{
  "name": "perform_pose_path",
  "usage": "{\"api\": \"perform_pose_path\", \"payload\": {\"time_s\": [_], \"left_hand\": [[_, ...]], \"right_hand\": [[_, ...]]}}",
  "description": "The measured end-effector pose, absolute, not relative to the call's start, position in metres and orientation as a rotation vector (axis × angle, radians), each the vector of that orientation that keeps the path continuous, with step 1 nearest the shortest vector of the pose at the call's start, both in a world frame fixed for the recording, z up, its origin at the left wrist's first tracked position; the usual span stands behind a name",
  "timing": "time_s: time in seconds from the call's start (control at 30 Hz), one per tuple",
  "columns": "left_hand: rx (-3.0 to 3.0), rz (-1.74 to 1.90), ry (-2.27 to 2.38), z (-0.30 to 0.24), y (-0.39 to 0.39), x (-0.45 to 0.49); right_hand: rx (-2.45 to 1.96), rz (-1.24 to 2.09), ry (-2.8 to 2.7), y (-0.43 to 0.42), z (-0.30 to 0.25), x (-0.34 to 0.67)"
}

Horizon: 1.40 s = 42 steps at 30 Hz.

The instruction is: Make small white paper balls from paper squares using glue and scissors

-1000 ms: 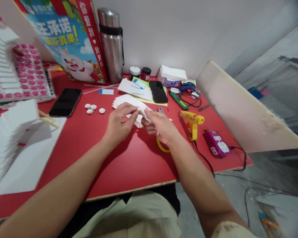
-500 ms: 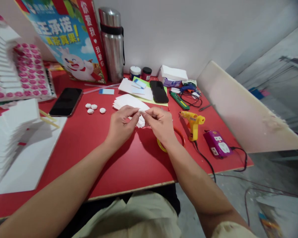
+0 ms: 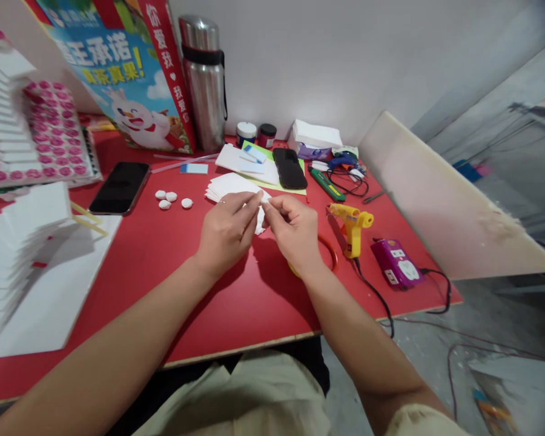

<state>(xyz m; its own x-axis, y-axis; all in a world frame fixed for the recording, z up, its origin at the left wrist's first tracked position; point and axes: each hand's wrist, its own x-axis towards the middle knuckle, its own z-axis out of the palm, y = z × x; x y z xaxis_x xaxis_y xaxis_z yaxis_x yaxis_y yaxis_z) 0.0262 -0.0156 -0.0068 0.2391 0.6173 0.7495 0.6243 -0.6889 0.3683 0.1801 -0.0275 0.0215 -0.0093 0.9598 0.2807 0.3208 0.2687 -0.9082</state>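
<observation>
Above the middle of the red table, my left hand and my right hand meet at the fingertips. Pinched between them is a small white piece, mostly covered by the fingers; its material is hard to make out. The left fingers lie over it, closed together, while the right thumb and index finger pinch it from the other side. Just behind the hands lies a fanned stack of white paper. Several small round white lumps rest to the left of my left hand.
A yellow glue gun and a purple power socket stand on the right, cables trailing. An orange-red ring lies under my right wrist. Phones, a steel flask, a printed bag and white folded stacks surround the work area.
My left hand has rolled over, so its back and fingers now cover more of the white piece. The fingertips have shifted slightly right. The right hand has barely moved.
</observation>
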Motion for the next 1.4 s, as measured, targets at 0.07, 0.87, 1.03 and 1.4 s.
{"api": "perform_pose_path", "payload": {"time_s": [0.07, 0.87, 1.03, 1.4], "left_hand": [[-2.513, -1.637, -1.241, -0.006, -0.017, 0.027], [-2.659, -1.9, -1.387, 0.004, -0.012, 0.019], [-2.68, -1.981, -1.442, 0.001, -0.007, 0.014], [-2.62, -2.092, -1.676, 0.001, -0.011, 0.017]], "right_hand": [[-1.209, 0.863, -1.515, -0.026, 0.022, 0.183], [-1.109, 1.621, -1.21, -0.014, 0.033, 0.194], [-0.987, 1.894, -1.106, -0.005, 0.03, 0.201], [-1.154, 1.358, -1.382, -0.014, 0.021, 0.191]]}}
